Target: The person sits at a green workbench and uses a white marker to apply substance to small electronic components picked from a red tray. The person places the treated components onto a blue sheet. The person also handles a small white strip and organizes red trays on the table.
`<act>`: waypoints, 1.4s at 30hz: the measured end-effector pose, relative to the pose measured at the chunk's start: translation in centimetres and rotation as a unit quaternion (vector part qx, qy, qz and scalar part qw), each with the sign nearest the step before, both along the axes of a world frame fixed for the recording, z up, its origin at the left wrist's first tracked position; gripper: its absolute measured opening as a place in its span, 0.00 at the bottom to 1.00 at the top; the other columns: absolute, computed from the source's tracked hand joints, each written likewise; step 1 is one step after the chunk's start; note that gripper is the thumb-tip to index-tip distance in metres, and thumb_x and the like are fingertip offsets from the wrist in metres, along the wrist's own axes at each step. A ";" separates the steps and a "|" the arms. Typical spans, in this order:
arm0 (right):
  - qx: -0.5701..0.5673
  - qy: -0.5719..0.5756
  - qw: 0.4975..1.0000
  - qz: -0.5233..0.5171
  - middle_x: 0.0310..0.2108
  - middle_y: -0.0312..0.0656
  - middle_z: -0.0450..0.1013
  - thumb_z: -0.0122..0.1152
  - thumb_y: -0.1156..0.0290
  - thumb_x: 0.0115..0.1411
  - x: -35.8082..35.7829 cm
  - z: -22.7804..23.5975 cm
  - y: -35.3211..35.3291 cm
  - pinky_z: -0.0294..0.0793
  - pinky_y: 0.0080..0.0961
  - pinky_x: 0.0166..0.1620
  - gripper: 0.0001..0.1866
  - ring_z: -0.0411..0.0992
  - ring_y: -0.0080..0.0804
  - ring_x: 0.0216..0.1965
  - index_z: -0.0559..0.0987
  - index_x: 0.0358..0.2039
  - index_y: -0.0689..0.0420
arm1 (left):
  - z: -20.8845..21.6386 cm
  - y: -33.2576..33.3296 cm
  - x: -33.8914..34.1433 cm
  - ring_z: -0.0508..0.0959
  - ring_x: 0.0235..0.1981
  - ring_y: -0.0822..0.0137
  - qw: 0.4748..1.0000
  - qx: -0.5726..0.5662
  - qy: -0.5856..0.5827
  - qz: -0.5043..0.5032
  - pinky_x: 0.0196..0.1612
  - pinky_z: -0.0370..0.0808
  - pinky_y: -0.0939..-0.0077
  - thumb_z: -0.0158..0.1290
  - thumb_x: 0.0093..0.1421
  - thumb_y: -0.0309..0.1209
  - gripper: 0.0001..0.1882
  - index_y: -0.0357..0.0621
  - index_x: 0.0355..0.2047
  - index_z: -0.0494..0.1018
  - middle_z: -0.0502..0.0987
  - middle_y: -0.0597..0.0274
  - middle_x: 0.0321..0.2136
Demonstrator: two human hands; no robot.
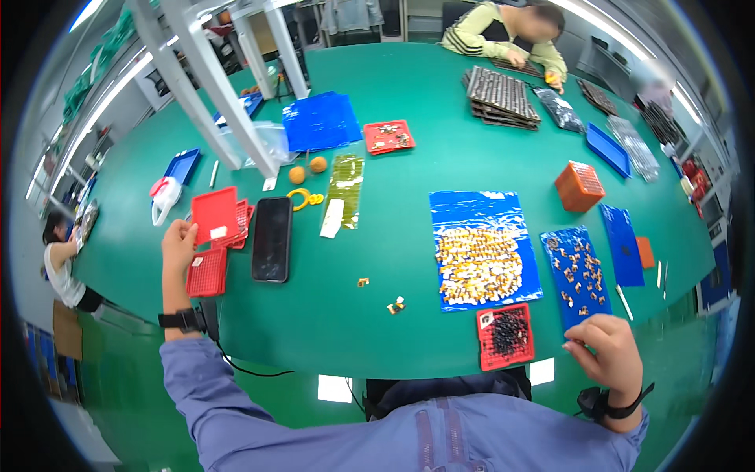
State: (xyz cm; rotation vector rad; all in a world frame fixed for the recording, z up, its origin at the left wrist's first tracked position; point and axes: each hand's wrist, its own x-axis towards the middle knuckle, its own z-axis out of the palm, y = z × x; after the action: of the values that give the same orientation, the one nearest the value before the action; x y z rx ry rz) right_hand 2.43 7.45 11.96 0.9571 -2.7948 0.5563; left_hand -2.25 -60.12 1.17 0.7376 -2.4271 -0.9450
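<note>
At the left, my left hand (179,242) pinches the edge of a shallow red plastic tray (213,214), which is tilted over other red trays. Under my left wrist side lies another red tray (206,272) with a grid bottom. My right hand (607,350) is at the right, over the near table edge, its fingers curled together; whatever is between the fingertips is too small to make out. Just beyond it lies a blue sheet (572,295) with scattered small brown-and-white flexible pieces. To its left, a red tray (484,358) holds many small black parts.
A larger blue sheet (472,206) bears dense rows of amber-and-white pieces. A black smartphone (271,244), yellow tape rolls (299,198), an orange block (580,187) and stacked grey trays (503,94) stand around the green table (354,315). Metal posts (228,102) rise at the left; a co-worker (503,35) sits opposite.
</note>
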 end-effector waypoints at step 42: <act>-0.092 -0.224 0.931 -0.272 0.29 0.49 0.78 0.60 0.66 0.53 -39.9 -13.0 -26.1 0.75 0.34 0.38 0.13 0.78 0.39 0.32 0.81 0.28 0.64 | -2.8 35.7 1.8 0.55 0.63 0.58 0.477 0.673 -0.048 -0.563 0.63 0.54 0.60 0.60 0.49 0.53 0.58 0.38 0.65 0.35 0.45 0.55 0.65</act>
State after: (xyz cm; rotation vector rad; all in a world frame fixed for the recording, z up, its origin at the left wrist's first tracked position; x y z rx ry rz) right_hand -37.44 -18.69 -1.01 -0.0130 -3.1105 1.0153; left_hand -0.48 -24.43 -1.64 -0.8133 -1.3807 -3.4149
